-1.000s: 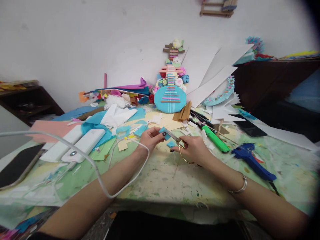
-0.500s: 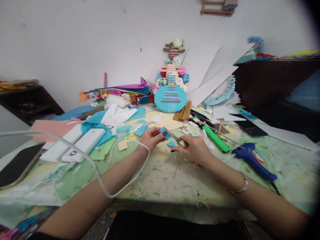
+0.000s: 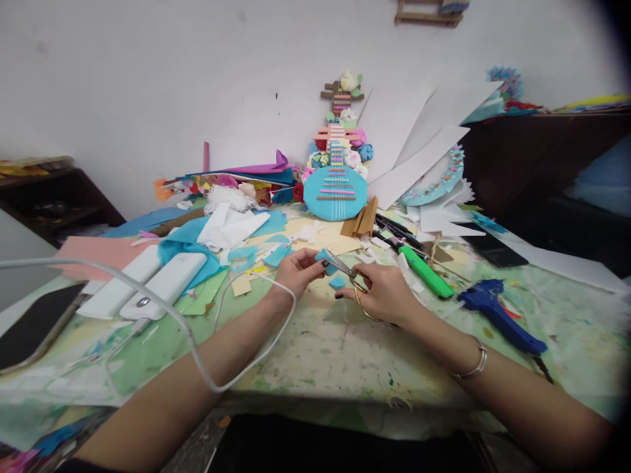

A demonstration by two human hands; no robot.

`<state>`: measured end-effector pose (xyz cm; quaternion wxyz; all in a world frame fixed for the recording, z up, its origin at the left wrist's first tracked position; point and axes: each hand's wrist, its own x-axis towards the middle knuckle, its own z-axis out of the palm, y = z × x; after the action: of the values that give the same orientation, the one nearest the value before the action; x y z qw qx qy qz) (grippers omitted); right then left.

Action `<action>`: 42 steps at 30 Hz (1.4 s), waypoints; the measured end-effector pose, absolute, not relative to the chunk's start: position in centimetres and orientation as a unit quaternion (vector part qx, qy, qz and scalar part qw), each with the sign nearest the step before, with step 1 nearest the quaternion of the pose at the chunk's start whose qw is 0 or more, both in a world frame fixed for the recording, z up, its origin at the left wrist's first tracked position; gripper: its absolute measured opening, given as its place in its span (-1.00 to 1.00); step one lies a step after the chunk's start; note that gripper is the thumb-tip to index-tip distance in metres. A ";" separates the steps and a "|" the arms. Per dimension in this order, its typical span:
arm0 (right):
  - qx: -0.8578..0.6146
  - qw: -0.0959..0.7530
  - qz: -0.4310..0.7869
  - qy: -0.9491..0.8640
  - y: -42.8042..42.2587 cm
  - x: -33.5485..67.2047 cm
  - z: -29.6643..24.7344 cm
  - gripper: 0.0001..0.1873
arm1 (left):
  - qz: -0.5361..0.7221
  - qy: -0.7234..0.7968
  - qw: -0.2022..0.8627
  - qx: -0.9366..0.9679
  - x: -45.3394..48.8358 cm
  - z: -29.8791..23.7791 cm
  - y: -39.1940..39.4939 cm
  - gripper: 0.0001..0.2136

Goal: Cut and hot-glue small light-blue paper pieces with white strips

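Blue paper piece [image 3: 332, 269]: small and light blue, with straight edges and a plain, matt face; raised over the near middle of the table [image 3: 320, 355], between the two hands.
Left hand [image 3: 297, 270]: thumb and fingers pinched closed on the paper's left side; the thumb bears a dark nail.
Right hand [image 3: 387, 289]: curled about the handles of the scissors [image 3: 353, 274], thumb extended.
Scissors: silver blades, gold-coloured loops; blades slant up to the left and overlap the paper, though whether they have cut into it is too small to tell.
Blue scrap [image 3: 337, 282]: lies on the table just below the held paper.
Green-handled tool [image 3: 426, 270]: lies to the right, beyond the right hand.
Glue gun [image 3: 497, 309]: dark blue, on its side, farther right.
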<state>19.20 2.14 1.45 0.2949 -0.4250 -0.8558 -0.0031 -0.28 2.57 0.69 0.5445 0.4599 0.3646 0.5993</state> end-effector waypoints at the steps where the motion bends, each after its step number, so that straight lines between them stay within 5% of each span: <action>1: -0.423 0.295 -0.004 -0.857 2.2 19.2 1.4 -0.46 | 0.602 0.365 0.537 0.465 -0.3 0.6 2.6 -0.70; 42: -0.423 0.302 -0.004 -0.854 2.5 19.3 1.0 -0.47 | 0.582 0.364 0.563 0.461 -0.1 0.6 2.5 -0.68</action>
<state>19.32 2.45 0.99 0.3023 -0.4226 -0.8544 -0.0036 -0.06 2.48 0.63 0.5629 0.4608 0.3641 0.5815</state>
